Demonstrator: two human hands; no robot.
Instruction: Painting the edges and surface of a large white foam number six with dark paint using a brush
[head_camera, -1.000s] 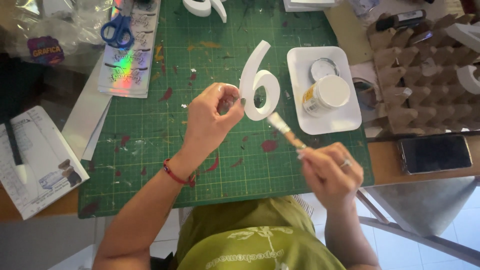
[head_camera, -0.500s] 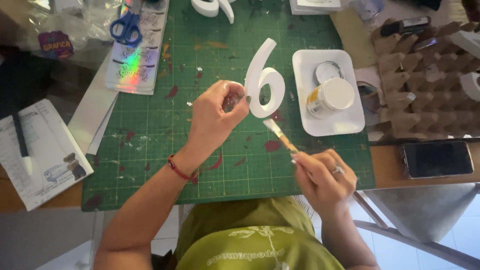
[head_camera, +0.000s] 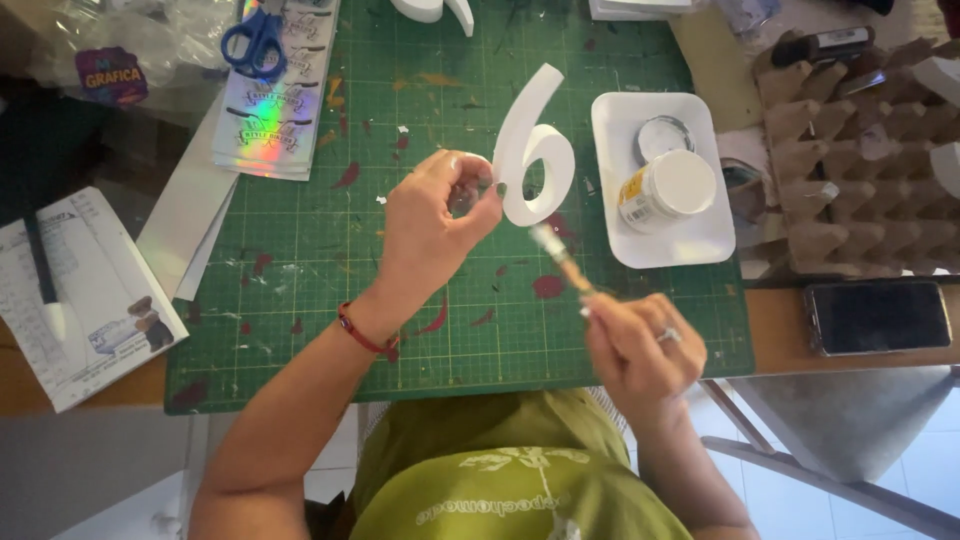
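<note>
My left hand (head_camera: 440, 215) holds a white foam number six (head_camera: 535, 145) by its left edge, lifted over the green cutting mat (head_camera: 330, 290). My right hand (head_camera: 640, 345) grips a thin paintbrush (head_camera: 562, 262) whose tip points up and left, just under the lower curve of the six. A red cord bracelet sits on my left wrist and a ring on my right hand.
A white tray (head_camera: 700, 240) right of the six carries a white paint jar (head_camera: 668, 190) and its lid (head_camera: 663, 135). Brown cardboard egg trays (head_camera: 860, 150) and a dark phone (head_camera: 878, 317) lie farther right. Blue scissors (head_camera: 255, 40) rest on holographic sheets at top left; papers with a pen at left.
The paintbrush tip has drawn in closer under the six while my right hand shifted slightly left. My left hand keeps the six in nearly the same place.
</note>
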